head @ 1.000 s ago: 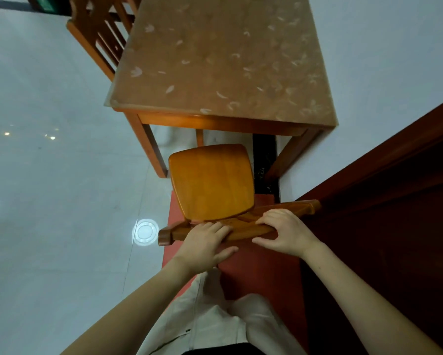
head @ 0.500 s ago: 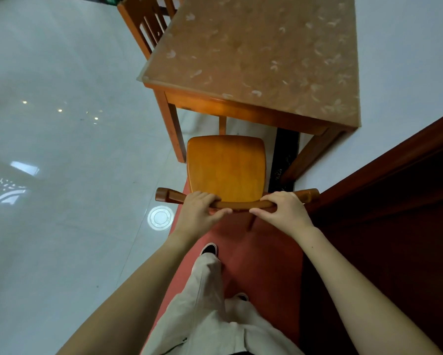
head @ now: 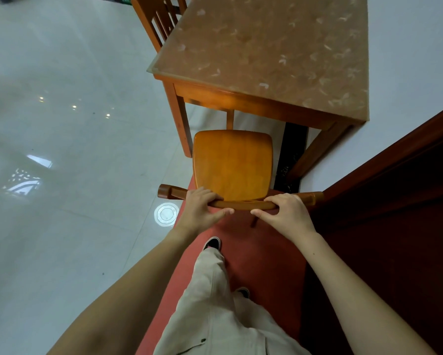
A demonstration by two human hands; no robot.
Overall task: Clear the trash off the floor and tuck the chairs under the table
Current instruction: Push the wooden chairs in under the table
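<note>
So the chair (head: pixel 232 165) is parked right at the near edge of the counter (head: pixel 271 55), seat front just about at the counter's apron, lined up between the two near legs. It's not tucked in yet; pretty much the whole seat is out in the open on the near side of the counter.

The curved top rail of the backrest is gripped by both hands. The left hand (head: pixel 202 208) is wrapped over the rail toward its left end, fingers curled over the top and thumb stretched along underneath. The right hand (head: pixel 287 213) is clamped the same way toward the right end, thumb pointing inward. Both grips are closed on the wood, not spread.

Handling-wise, it looks like solid varnished wood, so it can be expected to be stiff, fairly hefty, and a bit slick under the palms. The top rail is probably the best spot to be held, one hand each side, so it can be steered straight. On a glossy tiled floor (head: pixel 74 175) it'll likely slide easily if pushed low and level, but a leg could get caught where the red strip (head: pixel 264 254) on the floor meets the tile.

Past the counter's far-left corner, a second chair (head: pixel 156 19) is seen. Right of the counter there's a dark wooden panel (head: pixel 394 213). No trash can be spotted on the floor around the counter from here.
</note>
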